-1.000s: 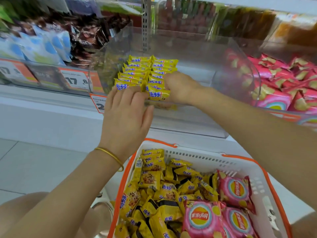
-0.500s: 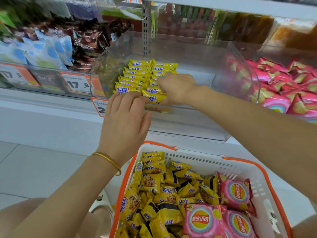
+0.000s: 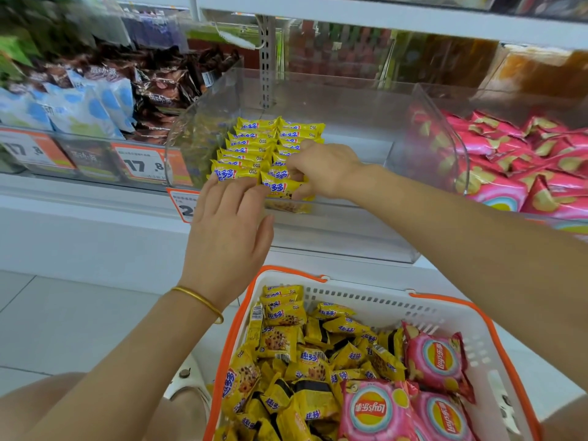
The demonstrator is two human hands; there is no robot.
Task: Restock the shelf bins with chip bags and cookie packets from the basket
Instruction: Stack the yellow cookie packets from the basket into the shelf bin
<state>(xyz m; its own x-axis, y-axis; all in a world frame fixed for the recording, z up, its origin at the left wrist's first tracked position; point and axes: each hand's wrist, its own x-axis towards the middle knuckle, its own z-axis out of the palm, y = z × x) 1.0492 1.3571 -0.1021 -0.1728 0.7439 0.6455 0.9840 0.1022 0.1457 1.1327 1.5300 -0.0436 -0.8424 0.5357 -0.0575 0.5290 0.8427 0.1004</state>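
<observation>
At the clear bin's front wall, my right hand pinches a cookie packet upright while my left hand, fingers flat, braces the neighbouring row against toppling.

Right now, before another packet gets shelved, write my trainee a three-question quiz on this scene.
1. True or false: the basket holds only cookie packets.
2. The bracelet sits on which wrist? A left; B right; C neither.
3. Fill in: the right hand pinches a yellow packet at the front of the clear ____.
Key: 1 false, chip bags lie in it too; 2 A; 3 bin.
</observation>
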